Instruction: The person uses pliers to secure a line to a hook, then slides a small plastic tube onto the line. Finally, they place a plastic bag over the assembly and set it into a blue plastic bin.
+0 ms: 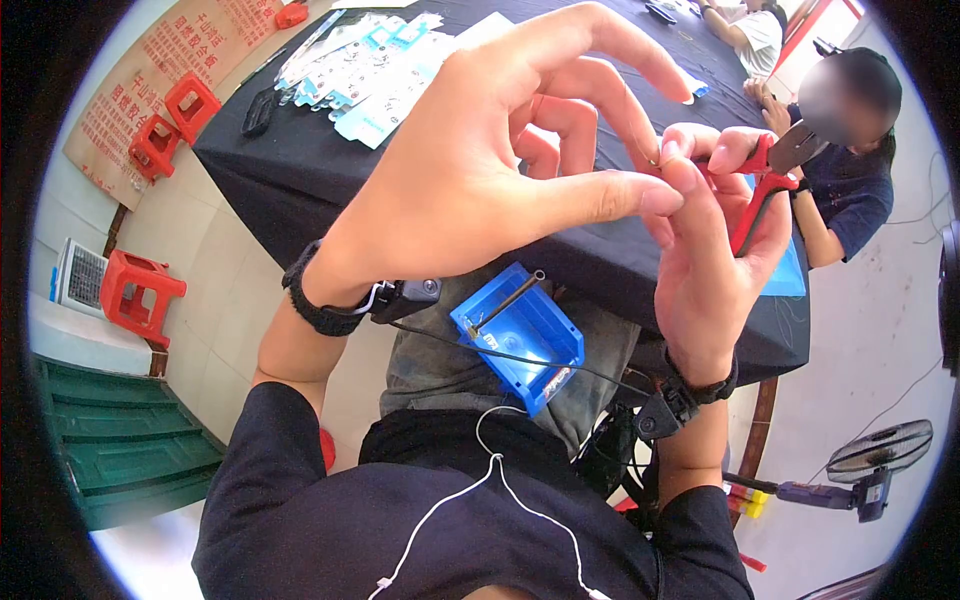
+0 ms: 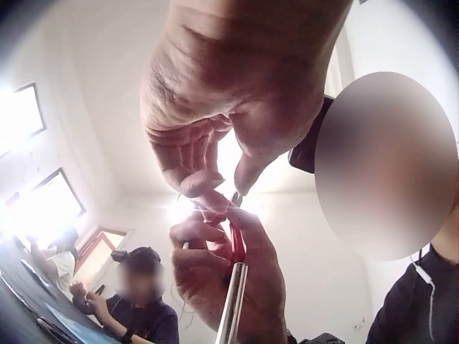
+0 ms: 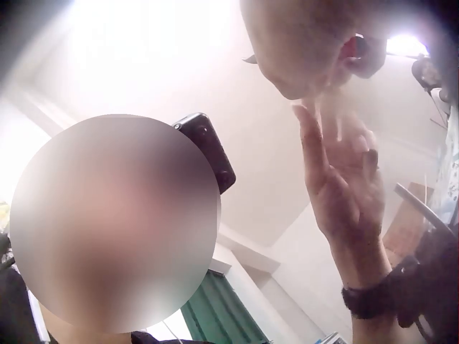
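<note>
In the head view my left hand (image 1: 450,170) is raised, its thumb and bent fingers brought up to the right thumb. A fine thin wire (image 1: 653,162) shows at these fingertips, where the left hand pinches it; much of it is hidden. My right hand (image 1: 715,240) holds red-handled pliers (image 1: 760,205) across its palm, metal jaws pointing up and outward. Its thumb and index finger come together beside the left fingertips. The left wrist view shows both hands (image 2: 229,100) meeting from below, with the red handle (image 2: 237,240) between the right fingers.
A blue plastic bin (image 1: 520,345) sits on the lap with a metal rod (image 1: 508,302) across it. Behind the hands is a black-covered table (image 1: 290,190) with a pile of printed packaging (image 1: 370,70). Another person (image 1: 850,170) sits at the right. Red stools (image 1: 140,295) and a fan (image 1: 875,460) stand around.
</note>
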Demonstrator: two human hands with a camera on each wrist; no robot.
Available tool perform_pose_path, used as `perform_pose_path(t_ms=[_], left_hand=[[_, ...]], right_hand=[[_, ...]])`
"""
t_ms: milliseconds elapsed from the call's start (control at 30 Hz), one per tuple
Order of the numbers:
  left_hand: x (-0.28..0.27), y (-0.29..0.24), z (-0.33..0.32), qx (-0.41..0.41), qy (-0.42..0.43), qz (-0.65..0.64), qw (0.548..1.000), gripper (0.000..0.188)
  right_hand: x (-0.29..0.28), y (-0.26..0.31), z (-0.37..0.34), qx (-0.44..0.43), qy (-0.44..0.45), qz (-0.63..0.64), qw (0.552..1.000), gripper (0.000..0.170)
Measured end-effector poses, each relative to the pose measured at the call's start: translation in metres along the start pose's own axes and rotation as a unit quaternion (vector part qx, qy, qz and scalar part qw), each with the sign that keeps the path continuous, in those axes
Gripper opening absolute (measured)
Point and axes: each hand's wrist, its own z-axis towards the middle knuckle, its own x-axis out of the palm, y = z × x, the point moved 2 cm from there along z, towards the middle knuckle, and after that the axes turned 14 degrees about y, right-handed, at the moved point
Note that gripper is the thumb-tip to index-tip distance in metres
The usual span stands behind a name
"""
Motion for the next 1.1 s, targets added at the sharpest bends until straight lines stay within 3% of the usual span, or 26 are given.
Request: perform_pose_path(t_ms=[433, 733, 933, 1000, 1067, 1100], left_hand=[[0.007, -0.016, 0.0, -0.045, -0.053, -0.047, 0.997, 0.045], [0.01, -0.024, 0.004, -0.075, -0.088, -0.078, 0.99, 0.055], [0.008, -0.029, 0.004, -0.095, -0.114, -0.099, 0.984, 0.061], [0.003, -0.026, 0.002, -0.098, -0.12, -0.102, 0.983, 0.063], [-0.008, -0.014, 0.0, -0.071, -0.026, -0.127, 0.989, 0.08], [-0.009, -0.008, -0.001, -0.069, -0.027, -0.126, 0.989, 0.08]], right_hand=[[-0.004, 0.003, -0.001, -0.014, 0.04, -0.018, 0.999, 0.025], [-0.002, 0.006, -0.001, 0.022, 0.027, -0.034, 0.999, 0.028], [-0.008, 0.006, 0.001, 0.003, 0.048, -0.044, 0.998, 0.021], [-0.011, 0.012, 0.004, 0.06, 0.065, 0.024, 0.996, 0.02], [-0.014, 0.012, 0.008, 0.073, 0.08, 0.012, 0.994, 0.016], [-0.016, 0.012, 0.01, 0.085, 0.094, 0.001, 0.992, 0.013]])
